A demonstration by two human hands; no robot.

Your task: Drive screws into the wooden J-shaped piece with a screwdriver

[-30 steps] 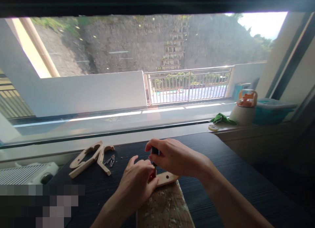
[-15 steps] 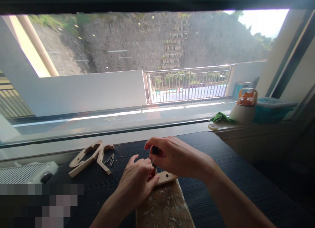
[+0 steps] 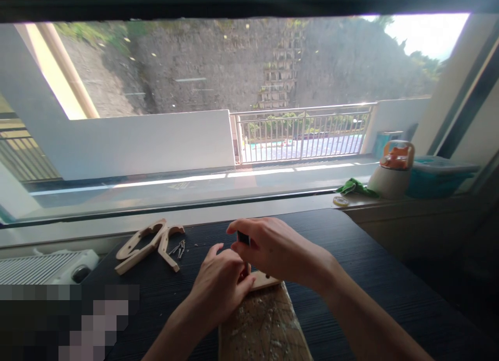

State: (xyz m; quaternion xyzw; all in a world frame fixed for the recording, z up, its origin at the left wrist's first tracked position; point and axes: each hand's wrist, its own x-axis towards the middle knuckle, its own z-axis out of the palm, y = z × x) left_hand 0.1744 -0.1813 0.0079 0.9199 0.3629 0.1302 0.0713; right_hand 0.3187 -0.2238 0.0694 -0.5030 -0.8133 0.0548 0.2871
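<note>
1. The left hand (image 3: 220, 291) and the right hand (image 3: 273, 252) are seen bare.
2. Both forearms (image 3: 362, 319) are shown uncovered as far as the bottom edge of the view.
3. Slim wrists (image 3: 325, 270) and long fingers (image 3: 238, 227) are made out on both.

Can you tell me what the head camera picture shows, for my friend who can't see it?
Two hands work at a dark table by a big window: the right hand grips a dark-handled tool upright over a small wooden piece on a worn board, the left hand beside its tip. Wooden cutouts and little screws or nails lie farther left.
</note>
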